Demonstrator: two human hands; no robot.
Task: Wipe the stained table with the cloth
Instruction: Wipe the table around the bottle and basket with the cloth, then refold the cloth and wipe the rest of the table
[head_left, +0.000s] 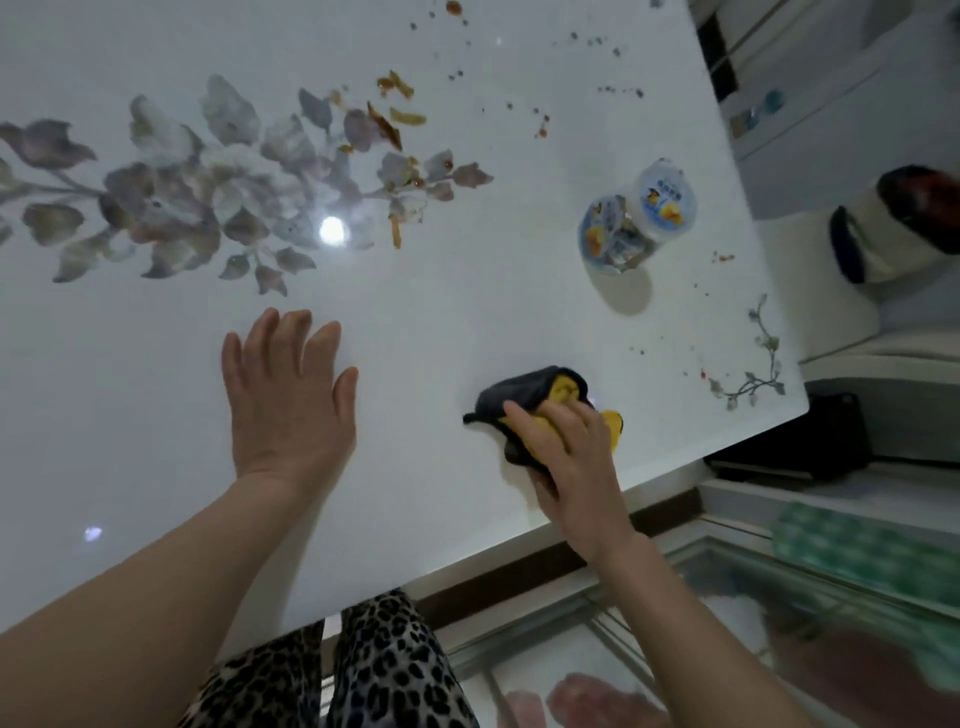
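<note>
A home dining room: glossy white flower-printed table (467, 322), food-stained, clear plastic snack jar (634, 218) beyond the right hand's (576, 457) grip.

Count, head view. One table (467, 312) is showing, glossy white. Two hands are showing over it: one left hand (288, 395) and one right hand (576, 462). One cloth (519, 389) is lying under the right hand. One lidded plastic jar (639, 218) is standing on the top. At least five orange-brown food scraps (387, 124) are showing. Dark specks (618, 91) are scattering too finely for a firm count. Printed motifs: one large flower spray (208, 176) and one corner vine (758, 364).
</note>
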